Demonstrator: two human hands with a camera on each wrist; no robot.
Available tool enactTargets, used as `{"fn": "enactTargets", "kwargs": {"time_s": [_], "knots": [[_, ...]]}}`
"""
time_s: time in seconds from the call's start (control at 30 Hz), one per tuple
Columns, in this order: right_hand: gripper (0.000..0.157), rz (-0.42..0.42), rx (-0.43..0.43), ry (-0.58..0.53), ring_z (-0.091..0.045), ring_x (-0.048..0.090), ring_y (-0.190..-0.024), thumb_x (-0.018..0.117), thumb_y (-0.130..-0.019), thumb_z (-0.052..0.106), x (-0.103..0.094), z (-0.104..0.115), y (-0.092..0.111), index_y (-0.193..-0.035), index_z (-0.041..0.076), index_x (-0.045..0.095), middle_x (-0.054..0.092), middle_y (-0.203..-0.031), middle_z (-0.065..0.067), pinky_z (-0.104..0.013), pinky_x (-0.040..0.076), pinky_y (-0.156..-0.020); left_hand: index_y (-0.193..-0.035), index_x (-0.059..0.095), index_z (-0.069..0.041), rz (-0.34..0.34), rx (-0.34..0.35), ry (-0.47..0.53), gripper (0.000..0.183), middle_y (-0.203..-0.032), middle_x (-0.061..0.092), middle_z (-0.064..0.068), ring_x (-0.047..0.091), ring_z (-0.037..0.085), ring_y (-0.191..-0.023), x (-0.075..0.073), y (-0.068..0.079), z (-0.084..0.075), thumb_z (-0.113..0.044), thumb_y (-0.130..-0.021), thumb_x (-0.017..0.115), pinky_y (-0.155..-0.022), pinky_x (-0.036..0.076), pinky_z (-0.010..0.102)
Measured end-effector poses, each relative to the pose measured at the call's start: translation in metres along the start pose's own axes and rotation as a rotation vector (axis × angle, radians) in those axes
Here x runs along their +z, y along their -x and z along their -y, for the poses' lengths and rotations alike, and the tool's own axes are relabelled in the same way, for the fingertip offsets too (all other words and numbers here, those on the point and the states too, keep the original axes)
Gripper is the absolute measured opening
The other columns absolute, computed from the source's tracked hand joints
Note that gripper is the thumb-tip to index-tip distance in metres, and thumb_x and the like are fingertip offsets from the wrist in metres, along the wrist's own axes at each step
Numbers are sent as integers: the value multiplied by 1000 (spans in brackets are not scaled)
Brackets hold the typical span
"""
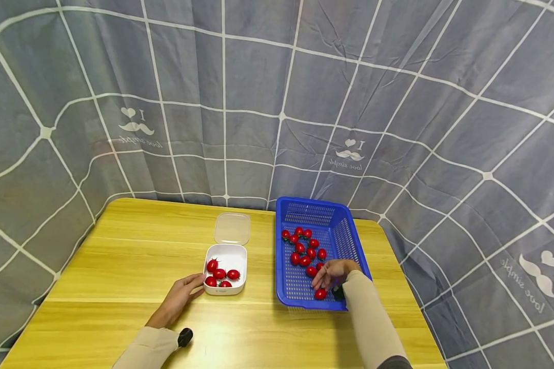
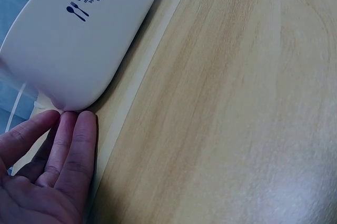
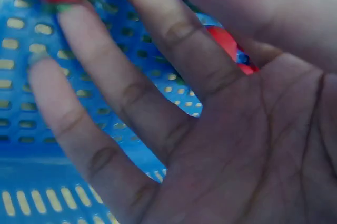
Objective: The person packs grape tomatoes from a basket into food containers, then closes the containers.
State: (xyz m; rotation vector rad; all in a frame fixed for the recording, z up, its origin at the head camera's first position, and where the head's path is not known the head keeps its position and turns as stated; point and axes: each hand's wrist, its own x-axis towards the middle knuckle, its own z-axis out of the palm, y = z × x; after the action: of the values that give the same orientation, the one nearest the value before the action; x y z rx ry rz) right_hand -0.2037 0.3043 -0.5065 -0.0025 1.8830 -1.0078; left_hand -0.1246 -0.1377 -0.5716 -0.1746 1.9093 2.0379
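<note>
A pale right sleeve (image 1: pixel 374 328) is crossing over the near right corner of a blue basket (image 1: pixel 280 266), while a matching left sleeve (image 1: pixel 147 348) is showing well to the basket's left. The left hand (image 1: pixel 180 300), also left of the basket, is touching the corner of a white box (image 1: pixel 225 291), its extended fingers lying close together. Over the basket's near end, the right hand (image 1: pixel 331 273) is spreading its straight fingers apart; one tomato (image 1: pixel 320 294) is lying by the fingertips, blur hiding whether they are touching. The white box is standing on the table (image 1: pixel 138 256) left of the basket, holding five tomatoes (image 1: pixel 233 274). More tomatoes (image 1: pixel 305 261) are lying inside the basket. A translucent lid (image 1: pixel 232 229) is lying left of the basket's far half, and a grey checked curtain (image 1: pixel 254 102) is hanging behind the basket.
</note>
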Motion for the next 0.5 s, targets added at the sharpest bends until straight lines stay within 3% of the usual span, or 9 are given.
{"fn": "enactTargets", "kwargs": {"time_s": [0.17,0.4,0.5], "knots": [[29,74,52,9,-11,64,-73,50,-87,-13,1,-3,-2,-111,-15,65,72,-97,-10,-33,60,-83,-139,35,16,-3,6,-1,60,-145,34,32,34,41,-135,0,0,0,-28,-102,50,-107,42,40],[21,90,141,81,-12,60,-65,60,-90,-2,2,-2,-2,-108,-6,70,71,-86,0,-27,59,-68,-138,35,16,-6,4,2,61,-144,35,32,35,41,-135,1,1,-1,-29,-101,51,-107,43,40],[21,104,157,94,-12,60,-65,61,-90,1,2,-1,-2,-107,-4,72,71,-85,1,-26,59,-68,-138,35,16,-7,5,5,61,-144,35,32,35,41,-135,1,1,0,-29,-101,51,-107,42,40]]}}
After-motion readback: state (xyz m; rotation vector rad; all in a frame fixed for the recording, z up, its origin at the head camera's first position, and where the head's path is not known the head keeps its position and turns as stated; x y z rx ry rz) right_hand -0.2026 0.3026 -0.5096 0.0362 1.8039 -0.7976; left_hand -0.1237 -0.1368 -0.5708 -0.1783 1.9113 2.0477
